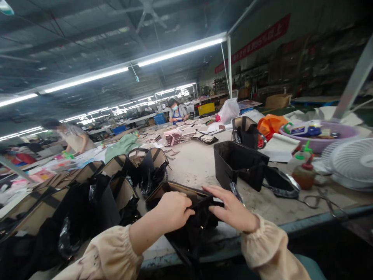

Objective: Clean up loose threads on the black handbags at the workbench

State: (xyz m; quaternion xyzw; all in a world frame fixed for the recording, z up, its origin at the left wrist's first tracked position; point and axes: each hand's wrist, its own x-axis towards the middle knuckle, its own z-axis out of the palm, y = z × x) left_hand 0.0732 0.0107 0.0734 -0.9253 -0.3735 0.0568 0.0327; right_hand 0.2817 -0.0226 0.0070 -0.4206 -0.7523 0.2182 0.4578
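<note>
An open-topped black handbag (192, 229) with a tan lining stands in front of me at the table's near edge. My left hand (175, 208) is closed at its top rim, fingers curled; the fingertips are partly hidden. At the bag's right top corner, my right hand (233, 208) has its fingers stretched and its thumb apart, touching or very near the corner. To the right sits another black bag (241, 163) with its top open. Several similar black bags (113, 194) crowd the left side.
On the right are scissors (326, 202), a red-capped bottle (304, 175), a white fan (352, 163) and a purple basin (344, 136). Stacked cut pieces (175, 138) lie farther back. One co-worker (176, 111) is across the table, another person (75, 138) at left.
</note>
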